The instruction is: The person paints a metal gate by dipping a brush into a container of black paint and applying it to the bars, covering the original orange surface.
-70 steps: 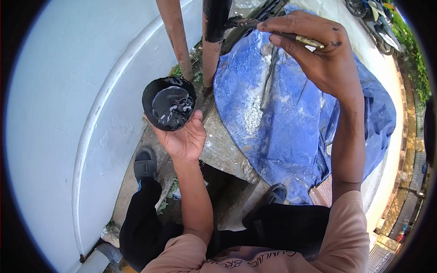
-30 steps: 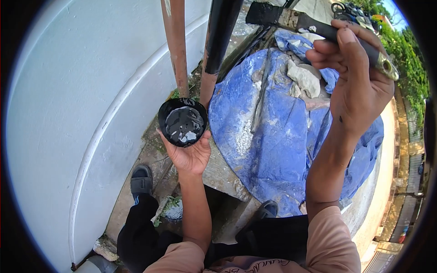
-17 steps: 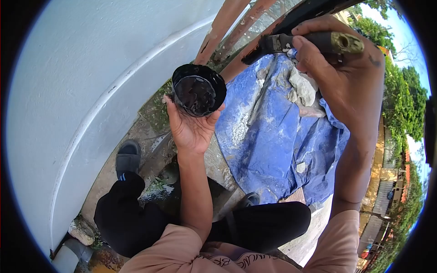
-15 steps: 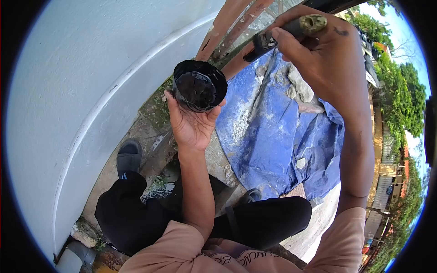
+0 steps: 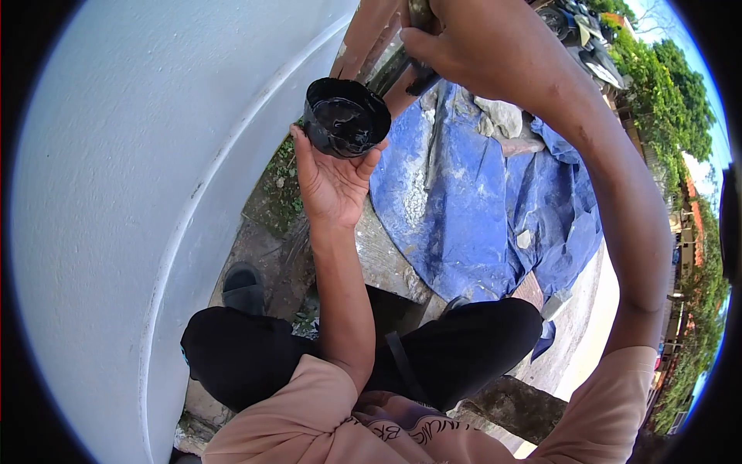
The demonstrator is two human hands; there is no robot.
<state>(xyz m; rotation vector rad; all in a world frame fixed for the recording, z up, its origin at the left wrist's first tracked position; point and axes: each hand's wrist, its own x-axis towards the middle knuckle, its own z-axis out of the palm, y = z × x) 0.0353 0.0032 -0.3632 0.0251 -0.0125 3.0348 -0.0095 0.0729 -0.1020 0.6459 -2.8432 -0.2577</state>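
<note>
My left hand (image 5: 337, 185) holds up a black cup (image 5: 313, 116) from below, fingers curled round its side. Glossy black paint (image 5: 344, 116) lies inside it. At the top, my right hand (image 5: 471, 46) is closed round a paintbrush (image 5: 421, 14), its worn handle end sticking up past the thumb. The brush's dark head is partly hidden by the hand and sits close to the reddish-brown bars (image 5: 363, 39), just right of the cup's rim.
A pale wall (image 5: 116, 193) with a raised white trim curves along the left. A blue tarp (image 5: 464, 209) with stones (image 5: 502, 116) on it covers the ground ahead. My sandalled foot (image 5: 243, 288) stands near the wall. Motorbikes (image 5: 591, 46) are parked at the upper right.
My right hand has moved left and up with the paintbrush, turning its head down beside the bars. The cup in my left hand sits slightly higher in view.
</note>
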